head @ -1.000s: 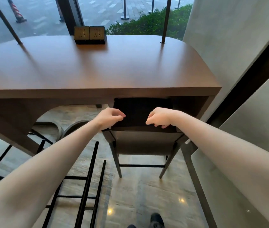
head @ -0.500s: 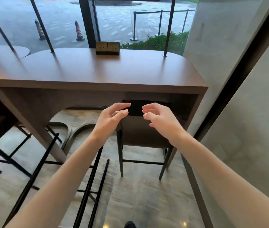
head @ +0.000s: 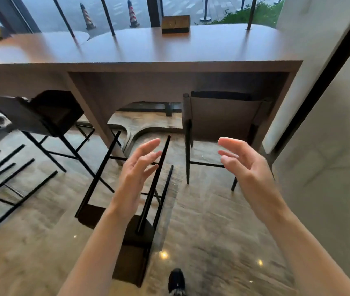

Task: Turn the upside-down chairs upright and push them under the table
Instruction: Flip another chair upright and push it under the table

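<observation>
Item: right-end chair (head: 223, 118). Upright, tucked under the bench (head: 169, 52) at its right end, back rail just below the bench edge. A second ago both hands gripped that rail; both have now let go and drawn back toward the person. Judged done.

Item: left hand (head: 137, 167). Fingers spread and relaxed, holding nothing, hanging in front of the bench, over the upturned legs of the next chair.

Item: right hand (head: 244, 165). Likewise spread, empty, in front of the tucked chair and apart from it.

Item: inverted chair (head: 146, 201). On the floor in front of the bench, left of the tucked chair, seat down, black legs pointing up toward the bench. Untouched. Judged the next piece to be righted.

Item: tilted chair (head: 48, 116). Under the bench further left, leaning; motion blur makes it unclear whether it stands properly.

Item: further black legs (head: 3, 174). Far left of the bench, probably more inverted chairs.

Status: one chair finished, at least one outstanding.
</observation>
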